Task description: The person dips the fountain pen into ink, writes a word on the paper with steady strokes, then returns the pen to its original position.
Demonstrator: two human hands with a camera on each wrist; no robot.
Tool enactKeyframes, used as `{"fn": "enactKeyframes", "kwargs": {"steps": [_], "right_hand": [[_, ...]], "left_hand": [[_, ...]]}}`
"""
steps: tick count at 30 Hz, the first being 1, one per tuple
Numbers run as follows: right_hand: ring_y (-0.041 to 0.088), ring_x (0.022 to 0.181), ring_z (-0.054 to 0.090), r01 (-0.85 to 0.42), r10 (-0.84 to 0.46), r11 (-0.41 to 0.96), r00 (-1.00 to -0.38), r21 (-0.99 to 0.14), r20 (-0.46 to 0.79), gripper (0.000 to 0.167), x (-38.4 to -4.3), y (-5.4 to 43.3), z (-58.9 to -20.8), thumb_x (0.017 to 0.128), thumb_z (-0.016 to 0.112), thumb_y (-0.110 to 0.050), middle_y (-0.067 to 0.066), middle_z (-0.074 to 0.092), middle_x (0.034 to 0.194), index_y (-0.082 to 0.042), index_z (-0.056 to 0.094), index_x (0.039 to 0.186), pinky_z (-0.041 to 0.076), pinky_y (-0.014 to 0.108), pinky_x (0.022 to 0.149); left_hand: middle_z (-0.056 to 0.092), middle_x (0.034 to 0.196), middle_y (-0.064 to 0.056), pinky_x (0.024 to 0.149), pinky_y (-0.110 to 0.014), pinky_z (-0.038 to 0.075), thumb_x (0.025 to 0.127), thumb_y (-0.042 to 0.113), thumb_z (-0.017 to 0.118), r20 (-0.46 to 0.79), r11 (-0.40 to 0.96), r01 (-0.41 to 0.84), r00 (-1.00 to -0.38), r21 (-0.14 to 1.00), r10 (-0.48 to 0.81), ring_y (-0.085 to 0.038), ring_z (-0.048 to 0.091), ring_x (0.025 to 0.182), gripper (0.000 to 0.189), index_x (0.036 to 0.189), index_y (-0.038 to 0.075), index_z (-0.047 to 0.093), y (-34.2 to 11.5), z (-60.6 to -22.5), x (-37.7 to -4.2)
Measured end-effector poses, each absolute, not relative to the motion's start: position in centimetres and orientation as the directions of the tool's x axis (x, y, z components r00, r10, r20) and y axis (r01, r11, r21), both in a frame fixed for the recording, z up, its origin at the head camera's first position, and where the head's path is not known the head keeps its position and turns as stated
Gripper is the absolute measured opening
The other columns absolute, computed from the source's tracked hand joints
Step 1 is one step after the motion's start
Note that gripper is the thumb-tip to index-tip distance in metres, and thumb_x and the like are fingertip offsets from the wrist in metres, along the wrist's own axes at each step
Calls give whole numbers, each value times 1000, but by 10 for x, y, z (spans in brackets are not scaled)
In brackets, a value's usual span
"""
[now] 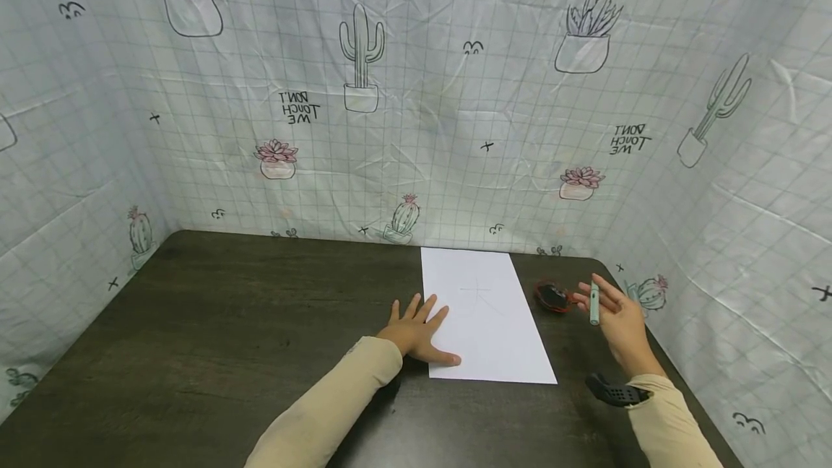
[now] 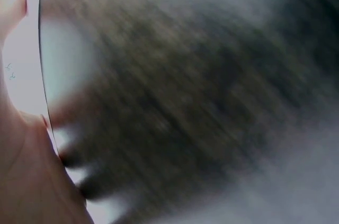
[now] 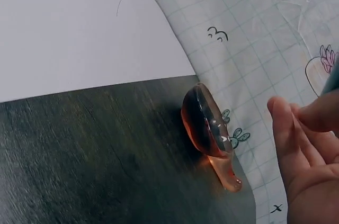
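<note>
My left hand (image 1: 416, 336) lies with its fingers spread over the left edge of a white sheet of paper (image 1: 507, 345), thumb on the sheet. Faint thin lines, a cross and slanting strokes (image 1: 477, 289), mark the paper's upper half. To the right of the sheet, my right hand (image 1: 620, 320) is raised and holds a short mint-green stick (image 1: 594, 303) between thumb and fingers; its kind cannot be told. Only a bit of the stick (image 3: 332, 78) shows at the right wrist view's edge. The left wrist view is mostly blurred, with part of the left hand (image 2: 32, 166) at its left.
Between paper and right hand, a see-through amber, spoon-shaped thing (image 3: 204, 123) with a short handle and dark bowl sits on the dark wooden table (image 1: 214, 338). Printed cloth (image 1: 442, 128) with cactus drawings walls the table at the back and both sides.
</note>
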State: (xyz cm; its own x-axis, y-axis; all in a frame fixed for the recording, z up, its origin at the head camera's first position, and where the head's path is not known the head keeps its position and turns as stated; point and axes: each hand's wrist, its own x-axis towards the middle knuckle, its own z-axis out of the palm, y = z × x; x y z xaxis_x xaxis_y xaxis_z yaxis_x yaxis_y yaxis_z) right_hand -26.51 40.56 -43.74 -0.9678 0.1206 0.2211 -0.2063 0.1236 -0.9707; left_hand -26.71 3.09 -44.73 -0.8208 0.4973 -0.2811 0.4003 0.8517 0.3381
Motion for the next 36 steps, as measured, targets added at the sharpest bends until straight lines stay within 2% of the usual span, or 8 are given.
{"fn": "enactKeyframes", "kwargs": {"steps": [7,10,19,23,27,30,33,36], "right_hand": [[10,105,65,-204,-39,-103,-977,-973,209,57,-264,405,-435,103,40,-6,-11,62,120,-3,13,153,52,22,85],[12,106,66,-198,-53,-189,-976,-962,211,57,-264,405,-436,104,40,-9,-7,64,121,-1,13,153,53,23,86],[16,102,68,-231,-55,-224,-967,-947,249,49,-265,405,-443,97,47,8,-1,66,119,-5,36,143,52,28,86],[18,99,69,-204,-39,-248,-975,-947,220,44,-265,406,-443,95,50,8,3,69,115,-8,30,132,53,29,86],[12,99,68,-132,-19,-200,-990,-971,139,60,-264,410,-441,96,53,2,-2,70,111,-3,18,145,52,21,85],[10,98,68,-103,8,-182,-995,-978,103,50,-264,416,-440,96,54,0,-2,71,107,3,33,141,51,17,84],[10,96,69,-87,55,-191,-995,-978,78,26,-263,421,-440,95,57,-2,-2,72,102,-6,58,121,51,18,84],[7,92,69,-58,130,-135,-991,-989,41,20,-263,427,-442,93,62,-8,-7,73,96,-15,66,112,52,14,79]], "left_hand": [[-1,162,1,114,-59,-5,79,74,54,-283,851,398,-821,342,497,-28,-7,148,99,156,29,11,31,-448,-267],[-2,162,1,114,-59,-6,79,75,54,-283,850,397,-820,347,499,-27,-7,148,99,156,29,11,31,-448,-268],[-1,162,1,114,-59,-6,79,74,55,-282,850,395,-821,348,496,-28,-7,148,99,156,29,12,32,-449,-268],[-1,162,1,114,-59,-5,79,74,55,-278,850,394,-823,349,496,-28,-6,148,99,156,29,12,32,-450,-268],[-1,162,1,114,-58,-6,79,74,55,-279,849,396,-821,350,498,-27,-6,148,99,156,29,12,32,-451,-269],[-1,162,1,114,-58,-6,79,74,55,-281,850,393,-821,351,496,-27,-7,148,99,156,29,12,32,-451,-269],[-1,162,2,114,-57,-7,78,75,56,-288,851,387,-821,354,493,-26,-7,148,99,155,30,12,32,-451,-271],[-2,162,4,114,-57,-9,76,78,55,-290,850,385,-819,360,495,-26,-8,148,102,155,32,12,33,-456,-274]]}}
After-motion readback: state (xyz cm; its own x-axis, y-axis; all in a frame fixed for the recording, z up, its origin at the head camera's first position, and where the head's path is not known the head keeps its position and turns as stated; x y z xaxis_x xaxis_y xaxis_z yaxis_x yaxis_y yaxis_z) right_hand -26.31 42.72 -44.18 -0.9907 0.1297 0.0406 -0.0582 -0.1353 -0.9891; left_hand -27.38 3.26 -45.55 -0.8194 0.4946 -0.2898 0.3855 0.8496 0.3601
